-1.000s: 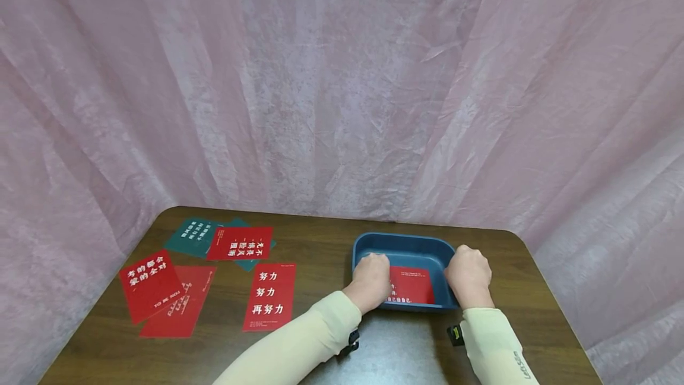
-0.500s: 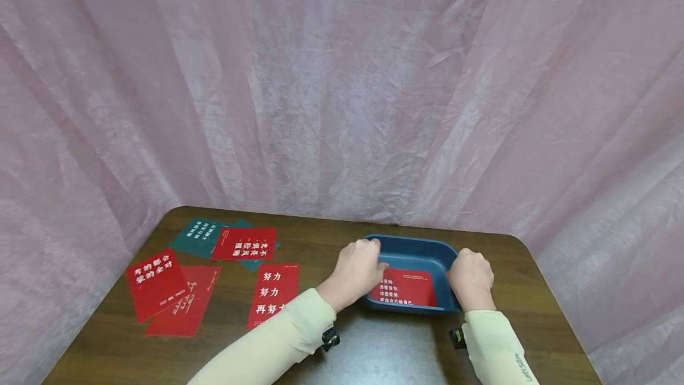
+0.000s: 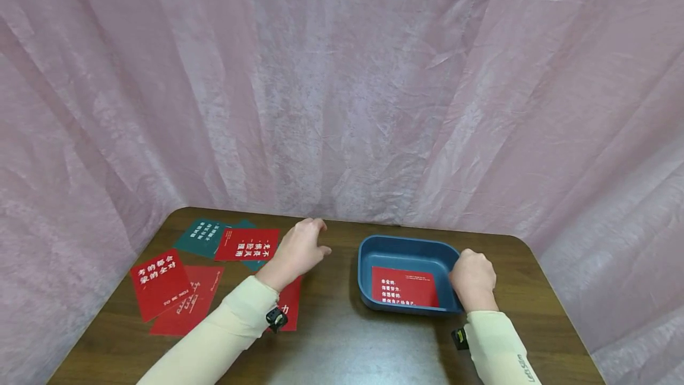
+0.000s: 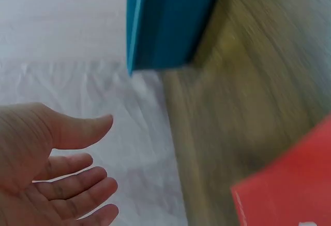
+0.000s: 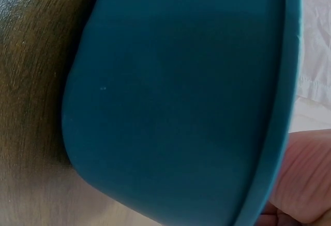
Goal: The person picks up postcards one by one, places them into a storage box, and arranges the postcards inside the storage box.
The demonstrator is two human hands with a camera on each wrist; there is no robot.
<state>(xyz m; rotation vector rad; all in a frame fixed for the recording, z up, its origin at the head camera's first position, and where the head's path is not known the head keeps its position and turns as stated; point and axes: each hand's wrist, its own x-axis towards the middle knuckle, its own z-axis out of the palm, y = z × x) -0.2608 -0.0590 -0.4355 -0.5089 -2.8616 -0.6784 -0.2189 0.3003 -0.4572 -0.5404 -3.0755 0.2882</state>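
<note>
A dark blue tray stands on the brown table with one red card lying flat inside it. My right hand grips the tray's right rim; in the right wrist view the tray's outer wall fills the frame, a fingertip at its edge. My left hand hovers left of the tray with relaxed fingers, holding nothing, above a red card largely hidden by its forearm. In the left wrist view the empty palm shows, with the tray beyond it.
Several cards lie on the left of the table: a red one over green ones, and two overlapping red ones near the left edge. Pink curtain surrounds the table on the back and sides.
My left hand has let go of the tray's left rim and moved left over the table toward the cards. The right hand has stayed on the right rim.
</note>
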